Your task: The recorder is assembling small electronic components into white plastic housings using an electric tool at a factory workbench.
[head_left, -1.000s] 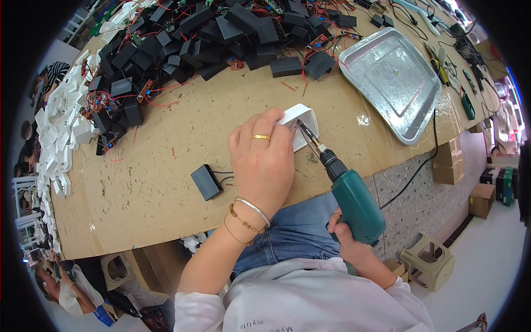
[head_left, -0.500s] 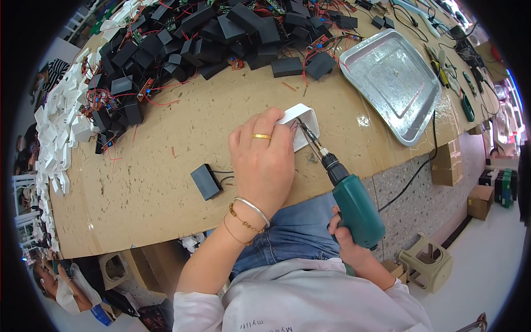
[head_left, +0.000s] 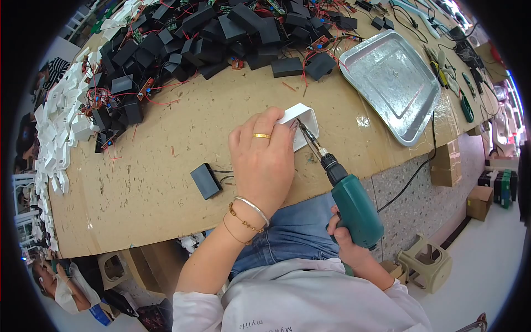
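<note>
My left hand (head_left: 263, 149) is closed on a white plastic housing (head_left: 311, 117), an open box-like shell held tilted above the cardboard-covered table. My right hand (head_left: 349, 240) grips a green pistol-shaped power tool (head_left: 357, 210) by its handle. Its black collar and slim metal shaft point up and left, with the tip inside the housing's open side. Exactly what the tip touches is hidden. From under my left hand, two dark wires run to a black rectangular box (head_left: 206, 181) lying on the table beside my wrist.
A heap of black boxes (head_left: 221, 33) with red wires and small circuit boards fills the far side. White housings (head_left: 58, 116) pile up at the left edge. Right of my hands lies a metal tray (head_left: 412, 135), with pliers (head_left: 440, 69) beyond. A black cord (head_left: 406, 185) hangs past the table edge.
Both hands hold almost the same pose. The green power tool has shifted very slightly left, its tip staying inside the white housing.
</note>
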The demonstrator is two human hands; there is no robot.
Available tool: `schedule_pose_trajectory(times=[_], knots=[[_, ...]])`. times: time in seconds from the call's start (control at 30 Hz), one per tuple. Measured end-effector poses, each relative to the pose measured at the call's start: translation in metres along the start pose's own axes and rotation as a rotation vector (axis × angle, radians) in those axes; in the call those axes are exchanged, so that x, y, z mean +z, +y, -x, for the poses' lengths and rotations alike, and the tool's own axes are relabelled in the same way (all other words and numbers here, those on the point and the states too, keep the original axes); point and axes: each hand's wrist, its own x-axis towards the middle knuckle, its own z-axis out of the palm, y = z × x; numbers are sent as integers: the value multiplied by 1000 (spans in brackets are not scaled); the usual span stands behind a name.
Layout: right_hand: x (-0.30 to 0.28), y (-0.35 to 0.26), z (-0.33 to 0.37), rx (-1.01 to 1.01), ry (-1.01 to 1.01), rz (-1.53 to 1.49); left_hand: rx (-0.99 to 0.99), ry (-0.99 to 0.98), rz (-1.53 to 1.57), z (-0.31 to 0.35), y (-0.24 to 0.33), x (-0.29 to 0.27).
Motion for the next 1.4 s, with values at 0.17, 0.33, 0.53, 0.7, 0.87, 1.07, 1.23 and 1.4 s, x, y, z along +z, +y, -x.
schedule_pose_trajectory(times=[0.17, 0.33, 0.53, 0.7, 0.87, 1.07, 1.23, 1.4], knots=[[0, -2, -1, 3, 5, 4, -2, 7, 3, 0, 0, 0], [-4, -2, 2, 23, -38, 19, -2, 1, 1, 0, 0, 0], [-2, -3, 4, 52, -13, -31, 5, -5, 6, 0, 0, 0], [-2, -3, 4, 53, -16, -26, 11, -19, -4, 0, 1, -1], [-5, 1, 6, 44, -34, -25, 3, -20, -16, -1, 2, 0], [-5, 3, 5, 36, -63, -17, -5, -25, -34, 0, 2, 0], [-3, 1, -2, -30, -41, 14, -8, -27, -30, 0, 2, 0], [-2, -2, -4, -15, -31, -10, -5, -22, -26, 0, 2, 1]])
